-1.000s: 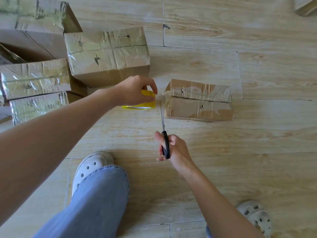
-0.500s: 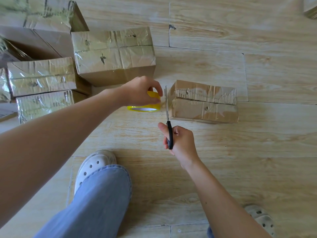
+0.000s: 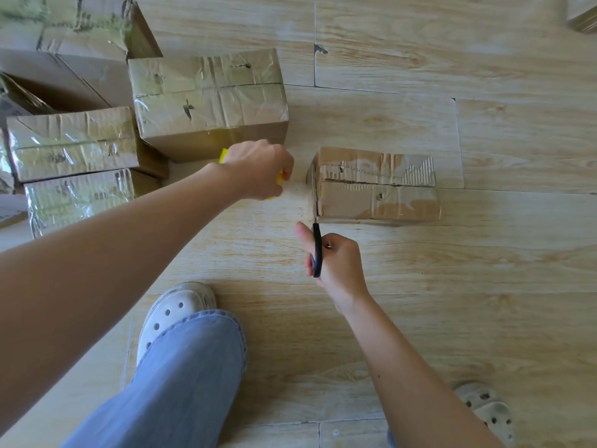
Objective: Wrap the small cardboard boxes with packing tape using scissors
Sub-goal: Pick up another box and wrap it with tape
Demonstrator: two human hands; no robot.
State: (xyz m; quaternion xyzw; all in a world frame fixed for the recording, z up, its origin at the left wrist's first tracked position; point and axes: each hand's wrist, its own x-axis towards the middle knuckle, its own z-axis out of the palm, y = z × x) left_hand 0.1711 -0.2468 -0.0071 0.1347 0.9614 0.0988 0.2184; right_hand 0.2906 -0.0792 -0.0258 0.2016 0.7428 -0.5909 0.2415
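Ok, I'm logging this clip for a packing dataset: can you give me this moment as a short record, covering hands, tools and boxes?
left hand: grips the yellow tape roll, just left of the small box
right hand: holds the scissors, blades pointing at the small box's left end
small box: on the floor, top torn, partly taped
wrapped boxes: piled at far left, covered in shiny tape
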